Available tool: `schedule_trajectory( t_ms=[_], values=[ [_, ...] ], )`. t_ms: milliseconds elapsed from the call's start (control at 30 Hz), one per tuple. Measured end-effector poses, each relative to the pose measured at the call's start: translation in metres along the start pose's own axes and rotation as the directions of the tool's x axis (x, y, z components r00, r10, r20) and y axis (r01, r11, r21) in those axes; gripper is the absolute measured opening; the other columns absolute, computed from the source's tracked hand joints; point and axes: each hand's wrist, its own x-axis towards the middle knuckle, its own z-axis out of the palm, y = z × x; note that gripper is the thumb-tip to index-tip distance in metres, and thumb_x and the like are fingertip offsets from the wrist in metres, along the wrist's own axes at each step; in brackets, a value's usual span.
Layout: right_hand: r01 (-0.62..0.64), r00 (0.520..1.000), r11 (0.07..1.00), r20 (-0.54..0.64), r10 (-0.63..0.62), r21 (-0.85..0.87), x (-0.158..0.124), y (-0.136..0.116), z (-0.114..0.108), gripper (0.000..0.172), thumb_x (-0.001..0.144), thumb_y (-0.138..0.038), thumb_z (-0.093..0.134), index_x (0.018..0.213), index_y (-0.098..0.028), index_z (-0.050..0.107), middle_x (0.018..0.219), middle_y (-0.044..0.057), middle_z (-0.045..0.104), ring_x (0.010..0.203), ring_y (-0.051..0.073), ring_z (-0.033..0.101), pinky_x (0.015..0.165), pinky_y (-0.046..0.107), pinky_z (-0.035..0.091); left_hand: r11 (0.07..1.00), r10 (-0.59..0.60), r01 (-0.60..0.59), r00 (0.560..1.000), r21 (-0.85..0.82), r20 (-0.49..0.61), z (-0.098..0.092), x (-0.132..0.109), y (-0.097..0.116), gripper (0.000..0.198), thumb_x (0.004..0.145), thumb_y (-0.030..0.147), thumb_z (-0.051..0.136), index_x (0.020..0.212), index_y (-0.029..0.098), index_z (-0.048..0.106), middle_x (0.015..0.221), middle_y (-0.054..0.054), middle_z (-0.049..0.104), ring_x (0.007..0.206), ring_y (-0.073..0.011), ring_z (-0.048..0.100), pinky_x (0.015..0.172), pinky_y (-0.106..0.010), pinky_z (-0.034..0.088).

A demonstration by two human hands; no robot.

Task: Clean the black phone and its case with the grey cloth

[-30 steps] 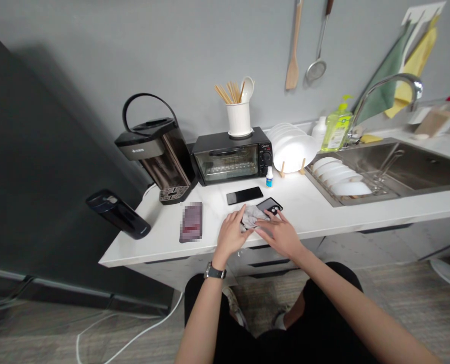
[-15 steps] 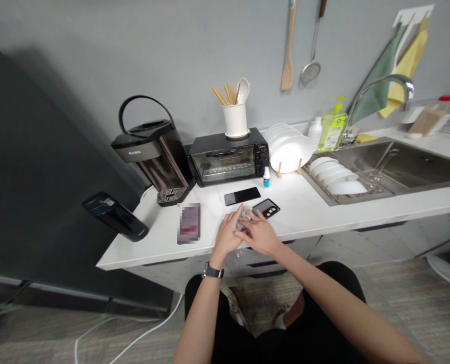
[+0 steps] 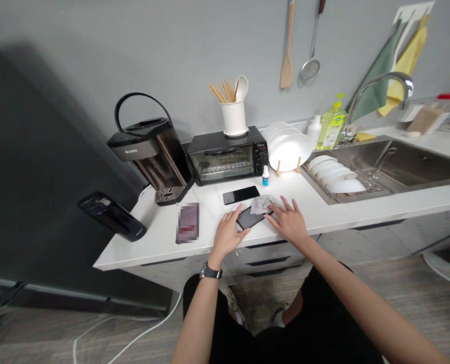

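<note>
A dark phone (image 3: 250,218) lies back-up on the white counter, close to the front edge. My left hand (image 3: 227,233) steadies its left end, the thumb on the near side and a finger on the far side. Over the phone's right end is a crumpled pale wipe (image 3: 263,204), which hides the camera lenses. My right hand (image 3: 291,222) presses the wipe with some fingertips, its other fingers stretched out past it. Just behind lies a second black phone (image 3: 241,195), screen up. A small white bottle with a blue label (image 3: 265,177) stands beyond that.
Left of my hands are a blurred-out flat object (image 3: 188,223), a dark tumbler (image 3: 113,216) and a water dispenser (image 3: 152,156). A toaster oven (image 3: 227,156) stands against the wall. Plates (image 3: 291,151) and a sink (image 3: 384,189) with bowls are to the right.
My right hand has slid right along the phone with the wipe, uncovering its left part and covering the lenses. My left hand stays by the left end, now apart from the right.
</note>
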Motion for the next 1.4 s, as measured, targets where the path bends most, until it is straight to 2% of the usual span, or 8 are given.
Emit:
schedule_trajectory(
  t_ms=[200, 367, 500, 667, 767, 900, 1233, 1400],
  values=[
    [0.083, 0.996, 0.990, 0.015, -0.085, 0.110, 0.020, -0.044, 0.013, 0.060, 0.101, -0.062, 0.053, 0.128, -0.011, 0.069, 0.132, 0.019, 0.071, 0.146, 0.039, 0.046, 0.122, 0.059, 0.030, 1.000, 0.007, -0.007, 1.000, -0.022, 0.005, 0.000, 0.000, -0.005, 0.084, 0.089, 0.032, 0.072, 0.162, 0.028, 0.032, 0.140, -0.010, 0.062, 0.126, -0.0303, 0.056, 0.111, -0.048, 0.044],
    [0.198, 0.967, 0.924, 0.088, -0.238, 0.326, 0.010, -0.083, 0.009, 0.054, 0.104, -0.059, 0.051, 0.131, -0.016, 0.069, 0.136, 0.013, 0.070, 0.147, 0.032, 0.046, 0.125, 0.055, 0.028, 0.998, 0.028, -0.028, 1.000, 0.051, 0.003, 0.000, -0.002, -0.006, 0.081, 0.089, 0.024, 0.066, 0.163, 0.024, 0.032, 0.140, -0.012, 0.061, 0.122, -0.0298, 0.055, 0.109, -0.047, 0.046],
    [0.151, 0.961, 0.914, 0.160, -0.225, 0.375, 0.001, -0.074, -0.006, 0.046, 0.105, -0.056, 0.050, 0.129, -0.023, 0.072, 0.136, 0.007, 0.071, 0.145, 0.030, 0.050, 0.123, 0.054, 0.033, 0.997, 0.003, -0.003, 1.000, 0.078, 0.003, 0.000, -0.003, -0.004, 0.084, 0.088, 0.026, 0.068, 0.163, 0.024, 0.030, 0.139, -0.012, 0.061, 0.122, -0.0309, 0.055, 0.108, -0.048, 0.047],
    [0.087, 0.986, 0.986, 0.130, -0.106, 0.144, 0.004, -0.041, -0.020, 0.047, 0.106, -0.054, 0.047, 0.115, -0.019, 0.078, 0.118, 0.014, 0.078, 0.139, 0.033, 0.055, 0.120, 0.054, 0.036, 0.999, -0.015, 0.016, 1.000, 0.050, -0.019, 0.000, -0.003, -0.003, 0.085, 0.089, 0.038, 0.074, 0.162, 0.027, 0.031, 0.140, -0.011, 0.061, 0.126, -0.0309, 0.055, 0.110, -0.048, 0.045],
    [0.037, 0.998, 0.999, 0.059, -0.038, 0.016, 0.005, -0.017, -0.015, 0.049, 0.106, -0.053, 0.049, 0.120, -0.015, 0.076, 0.124, 0.017, 0.075, 0.143, 0.038, 0.050, 0.121, 0.059, 0.032, 0.999, -0.001, 0.002, 1.000, 0.041, -0.011, 0.000, -0.003, -0.002, 0.086, 0.089, 0.038, 0.075, 0.162, 0.028, 0.031, 0.139, -0.010, 0.062, 0.125, -0.0300, 0.055, 0.110, -0.047, 0.045],
    [0.064, 0.998, 0.998, 0.013, -0.064, 0.027, 0.009, 0.001, 0.000, 0.051, 0.105, -0.053, 0.051, 0.131, -0.014, 0.069, 0.137, 0.015, 0.069, 0.149, 0.040, 0.041, 0.123, 0.062, 0.028, 1.000, 0.019, -0.019, 1.000, 0.025, 0.007, -0.001, -0.002, -0.001, 0.083, 0.090, 0.038, 0.074, 0.162, 0.029, 0.033, 0.141, -0.010, 0.061, 0.127, -0.0299, 0.054, 0.111, -0.047, 0.044],
    [0.195, 0.968, 0.918, 0.084, -0.238, 0.346, 0.004, -0.084, 0.004, 0.044, 0.106, -0.048, 0.050, 0.130, -0.018, 0.070, 0.135, 0.013, 0.071, 0.148, 0.030, 0.046, 0.124, 0.055, 0.032, 0.999, 0.049, -0.049, 0.998, 0.010, 0.026, 0.000, -0.003, -0.005, 0.082, 0.090, 0.026, 0.066, 0.164, 0.027, 0.029, 0.142, -0.011, 0.060, 0.124, -0.0299, 0.055, 0.110, -0.047, 0.045],
    [0.136, 0.980, 0.937, 0.096, -0.176, 0.322, -0.017, -0.059, -0.006, 0.038, 0.107, -0.048, 0.049, 0.127, -0.026, 0.072, 0.134, 0.006, 0.073, 0.149, 0.029, 0.044, 0.125, 0.058, 0.028, 1.000, -0.001, 0.000, 0.999, 0.025, 0.034, -0.002, -0.004, 0.000, 0.085, 0.089, 0.033, 0.073, 0.163, 0.026, 0.031, 0.140, -0.011, 0.060, 0.126, -0.0313, 0.055, 0.110, -0.048, 0.045]
  ],
)
